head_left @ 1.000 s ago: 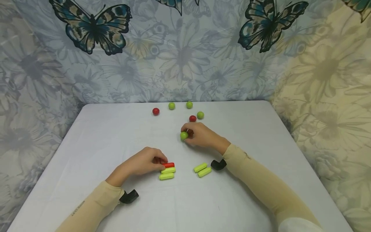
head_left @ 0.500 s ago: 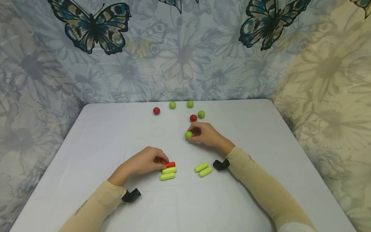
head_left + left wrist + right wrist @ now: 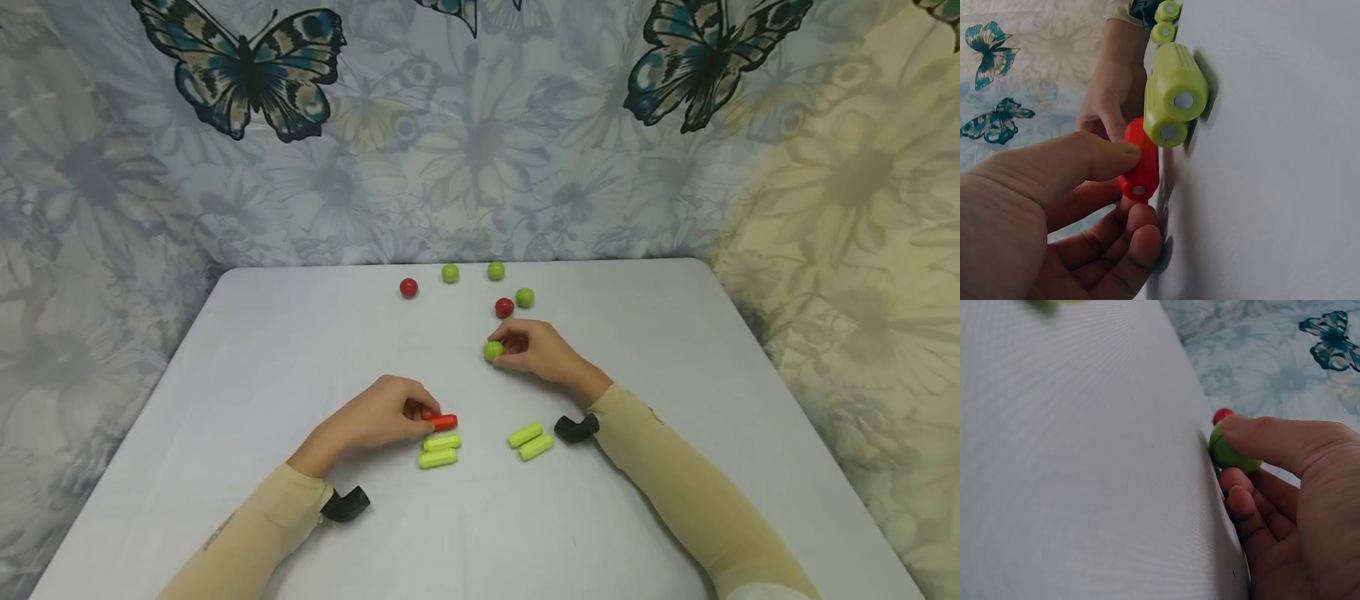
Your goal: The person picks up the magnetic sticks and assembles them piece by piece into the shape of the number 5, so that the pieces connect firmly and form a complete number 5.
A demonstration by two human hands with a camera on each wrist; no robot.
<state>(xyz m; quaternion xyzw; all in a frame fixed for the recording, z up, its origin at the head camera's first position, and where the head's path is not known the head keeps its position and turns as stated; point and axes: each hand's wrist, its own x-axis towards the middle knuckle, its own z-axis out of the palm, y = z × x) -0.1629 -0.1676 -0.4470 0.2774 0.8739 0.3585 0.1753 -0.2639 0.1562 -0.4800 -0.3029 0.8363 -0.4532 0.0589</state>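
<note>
Head view has my left hand (image 3: 386,410) nearer my body and my right hand (image 3: 546,354) farther out over the bench (image 3: 652,333). Both are narrowed: the left pinches a red rod (image 3: 444,422) between thumb and fingers, the right holds a green ball (image 3: 492,351) the same way. What counts most, as I judge it, is how that rod points at that ball. Its long axis runs nearly left to right, the right end tipped slightly away from me and clear of my fingers. From that free end the ball lies ahead and to the right, well apart, so the axis seems to pass on my side of the ball rather than through it. My right hand grips from the ball's right, leaving its left side bare.

Left wrist view shows a small silvery disc (image 3: 1139,190) on the rod's palm-side end. A pair of green rods (image 3: 438,458) lies just on my side of the red one; I cannot tell whether they touch it. Another green pair (image 3: 536,448) sits to their right, slanted. Beyond my right hand lies a red ball (image 3: 504,307), near the one I hold.
</note>
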